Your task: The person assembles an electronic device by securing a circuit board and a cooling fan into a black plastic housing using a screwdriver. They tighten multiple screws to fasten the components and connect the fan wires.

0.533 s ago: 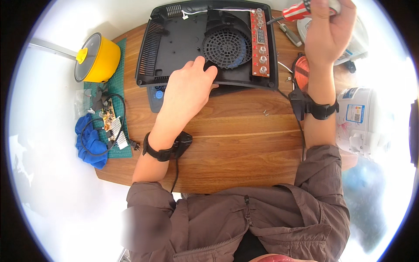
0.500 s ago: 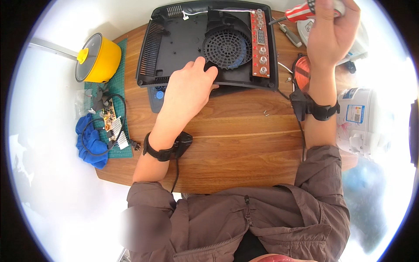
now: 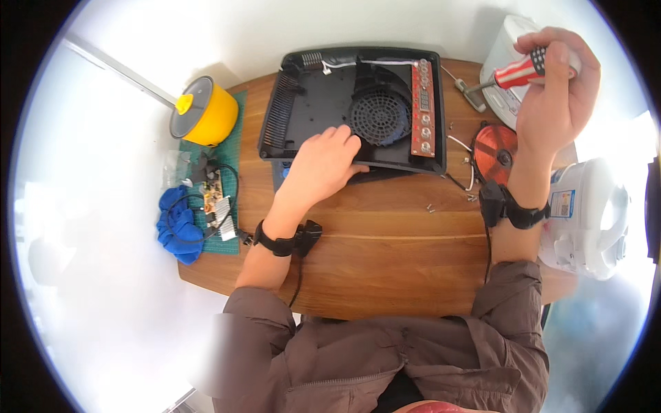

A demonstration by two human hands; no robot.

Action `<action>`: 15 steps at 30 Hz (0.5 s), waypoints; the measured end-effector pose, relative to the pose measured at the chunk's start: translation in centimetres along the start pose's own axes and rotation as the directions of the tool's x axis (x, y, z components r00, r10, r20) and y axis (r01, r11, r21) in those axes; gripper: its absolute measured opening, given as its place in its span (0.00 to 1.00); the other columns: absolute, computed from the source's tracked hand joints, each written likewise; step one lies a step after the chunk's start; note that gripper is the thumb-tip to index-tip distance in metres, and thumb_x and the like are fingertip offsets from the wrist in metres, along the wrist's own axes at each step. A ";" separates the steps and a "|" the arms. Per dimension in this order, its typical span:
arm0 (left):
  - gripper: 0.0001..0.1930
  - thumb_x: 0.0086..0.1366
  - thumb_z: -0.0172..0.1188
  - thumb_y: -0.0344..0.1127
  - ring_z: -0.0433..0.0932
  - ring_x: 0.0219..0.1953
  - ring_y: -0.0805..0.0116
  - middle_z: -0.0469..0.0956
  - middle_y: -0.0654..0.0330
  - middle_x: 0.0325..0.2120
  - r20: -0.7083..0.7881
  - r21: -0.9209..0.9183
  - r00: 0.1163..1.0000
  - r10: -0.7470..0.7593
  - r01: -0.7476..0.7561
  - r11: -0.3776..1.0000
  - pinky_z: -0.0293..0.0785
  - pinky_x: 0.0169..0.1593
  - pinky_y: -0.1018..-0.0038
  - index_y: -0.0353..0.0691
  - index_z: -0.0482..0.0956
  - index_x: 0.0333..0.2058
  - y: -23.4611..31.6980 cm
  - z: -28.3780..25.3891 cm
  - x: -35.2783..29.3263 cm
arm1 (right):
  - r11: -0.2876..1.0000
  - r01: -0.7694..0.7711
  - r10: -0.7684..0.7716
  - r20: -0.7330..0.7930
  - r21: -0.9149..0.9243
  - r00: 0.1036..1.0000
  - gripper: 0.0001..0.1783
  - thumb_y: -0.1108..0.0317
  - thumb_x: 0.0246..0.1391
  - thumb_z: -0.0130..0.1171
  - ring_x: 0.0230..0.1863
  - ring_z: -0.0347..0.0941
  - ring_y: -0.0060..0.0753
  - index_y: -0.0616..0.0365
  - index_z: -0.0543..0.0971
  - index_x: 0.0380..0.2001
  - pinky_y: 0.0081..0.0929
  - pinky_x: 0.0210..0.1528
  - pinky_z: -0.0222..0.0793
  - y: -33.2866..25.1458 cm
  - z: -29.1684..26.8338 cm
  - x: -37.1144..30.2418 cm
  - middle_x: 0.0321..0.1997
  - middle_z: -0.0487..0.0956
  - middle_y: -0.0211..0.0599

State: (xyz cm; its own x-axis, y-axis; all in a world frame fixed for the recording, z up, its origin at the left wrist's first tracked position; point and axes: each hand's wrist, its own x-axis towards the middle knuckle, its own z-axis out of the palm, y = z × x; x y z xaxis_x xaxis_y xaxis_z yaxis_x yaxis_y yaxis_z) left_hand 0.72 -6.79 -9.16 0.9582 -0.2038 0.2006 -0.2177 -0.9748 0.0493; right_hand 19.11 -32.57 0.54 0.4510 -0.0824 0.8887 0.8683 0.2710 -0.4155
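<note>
A black induction cooker housing [image 3: 313,103] lies inside-up at the back of the table, with a round fan grille [image 3: 379,118] and a red control board [image 3: 421,110] along its right side. My left hand [image 3: 320,165] grips its near edge, fingers over the rim and thumb on the outside below. Off to the right, my right hand [image 3: 563,103] is closed round the striped red-and-white handle of a screwdriver [image 3: 516,71]. The screwdriver's shaft points left, apart from the board. Below that hand sits a copper coil [image 3: 490,153] with white leads.
Several small screws [image 3: 431,208] lie on the wood. Another screwdriver [image 3: 471,96] rests right of the housing, near white appliances [image 3: 585,220]. At left are a yellow pot [image 3: 213,113], a green mat [image 3: 231,155], a circuit board [image 3: 215,193] and a blue cloth [image 3: 177,224].
The whole view has shifted. My right hand has drawn the screwdriver away from the control board's far end, to the right and nearer me. My left hand keeps holding the housing's edge.
</note>
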 end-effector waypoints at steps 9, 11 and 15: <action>0.20 0.60 0.70 0.50 0.78 0.36 0.55 0.73 0.58 0.30 0.010 -0.031 1.000 0.013 -0.013 0.999 0.74 0.35 0.62 0.40 0.74 0.29 0.9 -0.3 0.1 | 0.997 -0.062 0.061 0.022 0.052 0.998 0.11 0.72 0.71 0.52 0.40 0.78 0.35 0.69 0.74 0.51 0.32 0.47 0.76 -1.9 0.0 0.1 0.42 0.80 0.45; 0.20 0.59 0.70 0.51 0.80 0.35 0.55 0.74 0.58 0.30 0.023 -0.026 1.000 -0.011 0.011 1.000 0.75 0.34 0.62 0.40 0.75 0.29 1.4 -0.1 0.0 | 0.995 -0.068 0.065 0.042 0.071 0.997 0.12 0.71 0.71 0.52 0.40 0.78 0.35 0.68 0.74 0.51 0.32 0.47 0.75 -2.0 0.3 0.0 0.42 0.80 0.45; 0.21 0.59 0.71 0.52 0.81 0.35 0.54 0.76 0.58 0.29 0.041 -0.025 0.997 -0.067 0.069 0.997 0.76 0.34 0.61 0.39 0.76 0.29 2.0 0.1 0.0 | 0.998 -0.060 0.057 0.093 0.034 0.994 0.11 0.71 0.72 0.52 0.40 0.77 0.34 0.68 0.74 0.51 0.31 0.47 0.75 -2.2 0.8 -0.7 0.42 0.80 0.45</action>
State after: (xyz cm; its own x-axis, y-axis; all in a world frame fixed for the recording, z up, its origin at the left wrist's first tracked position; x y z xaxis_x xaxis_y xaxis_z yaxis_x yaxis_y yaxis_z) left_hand 0.34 -8.77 -9.11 0.9775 -0.1411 0.1567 -0.1560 -0.9839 0.0873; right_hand 16.78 -32.38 1.01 0.4783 0.0227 0.8779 0.8321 0.3081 -0.4612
